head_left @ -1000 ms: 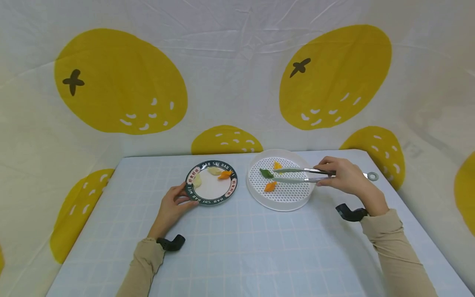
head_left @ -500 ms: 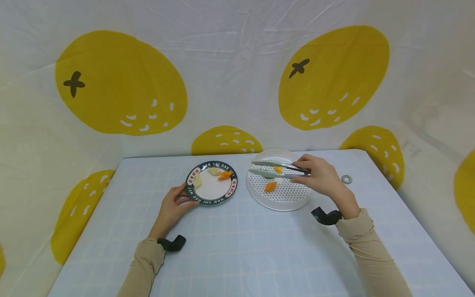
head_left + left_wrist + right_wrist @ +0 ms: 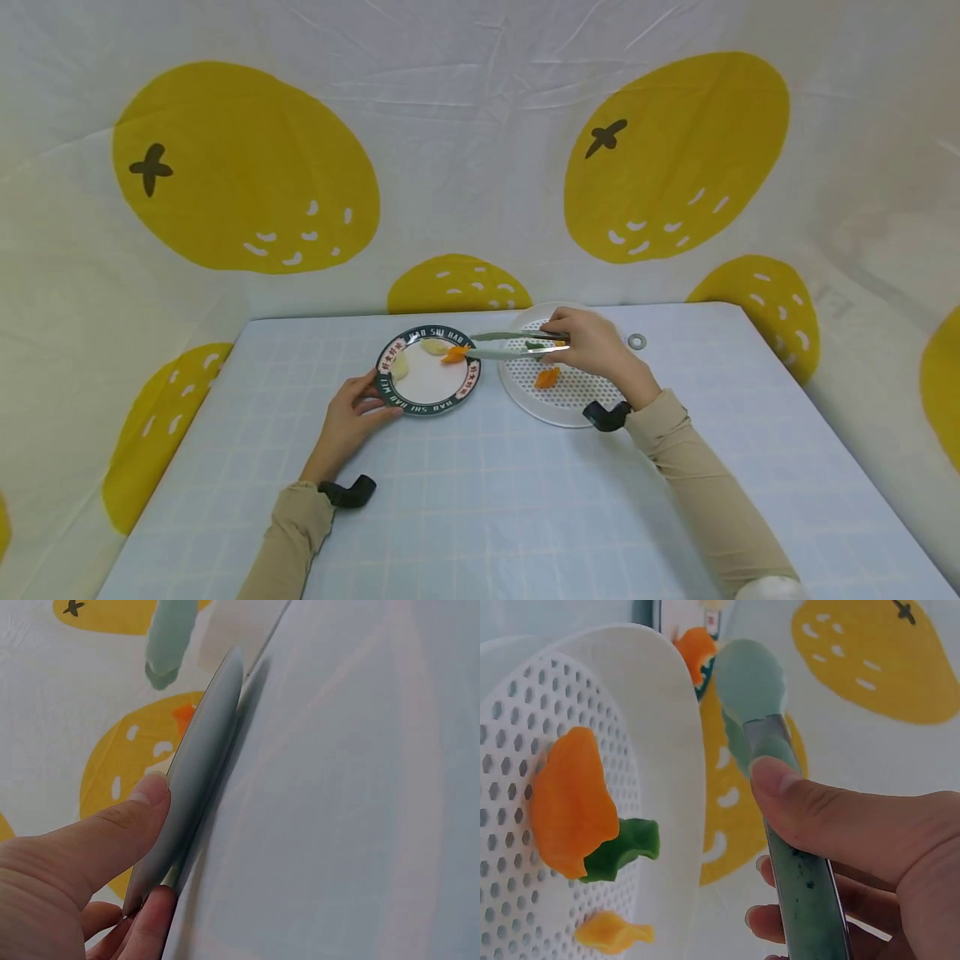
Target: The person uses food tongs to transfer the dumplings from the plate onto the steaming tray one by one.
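Observation:
My left hand (image 3: pixel 357 421) pinches the near-left rim of a dark-edged plate (image 3: pixel 427 408); in the left wrist view the thumb and fingers hold the plate's edge (image 3: pixel 196 780). On the plate lie two pale pieces (image 3: pixel 433 345) and an orange piece (image 3: pixel 454 355). My right hand (image 3: pixel 592 346) grips green-tipped tongs (image 3: pixel 502 353), their tips apart at the plate's right rim beside the orange piece. Under that hand is a white perforated tray (image 3: pixel 581 400) with an orange piece (image 3: pixel 547 378), a partly covered green piece (image 3: pixel 622 851) and a yellow one (image 3: pixel 613 932).
A light blue checked cloth (image 3: pixel 465 500) covers the table. Behind it hangs a pale sheet (image 3: pixel 472 167) printed with big yellow fruit shapes. The ring end (image 3: pixel 637 342) of the tongs shows right of the right hand.
My right hand has carried the tongs left, from over the perforated tray to the plate's right rim. The left hand and the plate have hardly moved.

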